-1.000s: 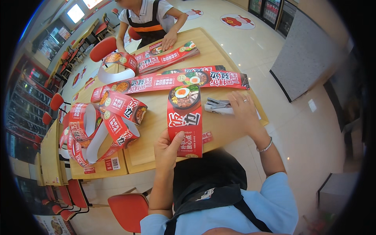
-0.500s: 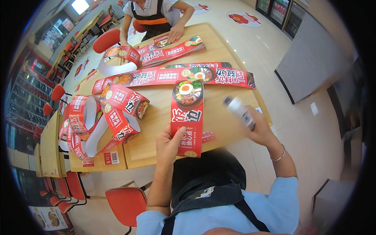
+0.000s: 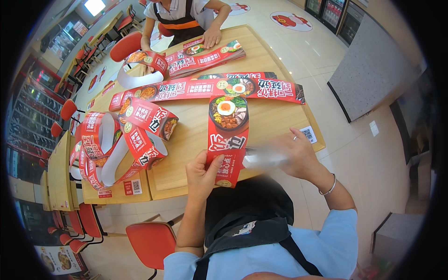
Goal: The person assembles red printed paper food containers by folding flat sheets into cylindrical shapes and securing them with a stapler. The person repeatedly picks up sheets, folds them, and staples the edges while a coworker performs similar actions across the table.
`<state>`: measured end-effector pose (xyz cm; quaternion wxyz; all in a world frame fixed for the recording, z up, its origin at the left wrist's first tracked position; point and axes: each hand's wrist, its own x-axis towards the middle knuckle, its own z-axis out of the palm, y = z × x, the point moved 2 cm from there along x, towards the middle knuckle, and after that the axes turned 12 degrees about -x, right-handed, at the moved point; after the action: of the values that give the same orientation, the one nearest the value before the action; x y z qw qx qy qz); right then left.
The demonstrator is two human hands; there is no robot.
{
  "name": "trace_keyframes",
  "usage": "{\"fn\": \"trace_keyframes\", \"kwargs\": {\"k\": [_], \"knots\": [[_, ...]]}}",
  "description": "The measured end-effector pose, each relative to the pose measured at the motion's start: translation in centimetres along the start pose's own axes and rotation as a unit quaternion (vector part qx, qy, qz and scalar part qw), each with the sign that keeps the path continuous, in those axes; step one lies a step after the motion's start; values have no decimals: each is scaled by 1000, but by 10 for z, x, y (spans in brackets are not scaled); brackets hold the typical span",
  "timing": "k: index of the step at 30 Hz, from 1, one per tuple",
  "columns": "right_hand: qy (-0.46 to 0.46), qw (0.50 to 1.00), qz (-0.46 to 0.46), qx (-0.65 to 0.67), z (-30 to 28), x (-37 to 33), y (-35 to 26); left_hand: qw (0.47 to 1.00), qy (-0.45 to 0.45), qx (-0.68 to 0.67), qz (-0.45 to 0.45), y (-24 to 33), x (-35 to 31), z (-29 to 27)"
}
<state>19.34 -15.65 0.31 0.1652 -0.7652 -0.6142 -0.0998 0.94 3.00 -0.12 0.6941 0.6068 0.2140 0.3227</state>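
Note:
My left hand (image 3: 201,175) pinches a red printed paper strip (image 3: 228,123) with a picture of a rice bowl on it. The lower end of the strip is folded over in front, near the table's front edge. My right hand (image 3: 302,157) wraps around a white and grey stapler-like tool (image 3: 268,160), smeared by motion. Its light tip is at the right edge of the folded end; whether it touches the paper I cannot tell. A silver bracelet circles my right wrist.
Long red strips (image 3: 196,88) lie across the wooden table (image 3: 182,126). Linked paper loops (image 3: 100,149) are heaped at left. Opposite, a person's hand (image 3: 212,36) rests by a stack of strips (image 3: 205,60). A red chair (image 3: 151,245) stands at my left.
My right hand has brought the stapler-like tool down and left to the strip's edge. The strip's lower end is now folded over in my left hand. The other person has barely moved.

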Motion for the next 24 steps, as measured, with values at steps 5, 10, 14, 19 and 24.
{"fn": "trace_keyframes", "kwargs": {"k": [5,10,14,19,24], "knots": [[-10,1000,1,5,2,0,-2,999,5,39,27,0,0,-1],[-12,1000,0,4,2,-1,-4,997,1,64,35,-6,0,-5],[-10,999,1,31,7,1,-7,996,-12,84,34,-2,-1,-1],[-33,996,-7,79,15,2,-8,1000,-2,13,-17,-4,0,-2],[-27,996,-11,82,17,3,-9,999,-5,-5,-33,-2,0,-5]]}}
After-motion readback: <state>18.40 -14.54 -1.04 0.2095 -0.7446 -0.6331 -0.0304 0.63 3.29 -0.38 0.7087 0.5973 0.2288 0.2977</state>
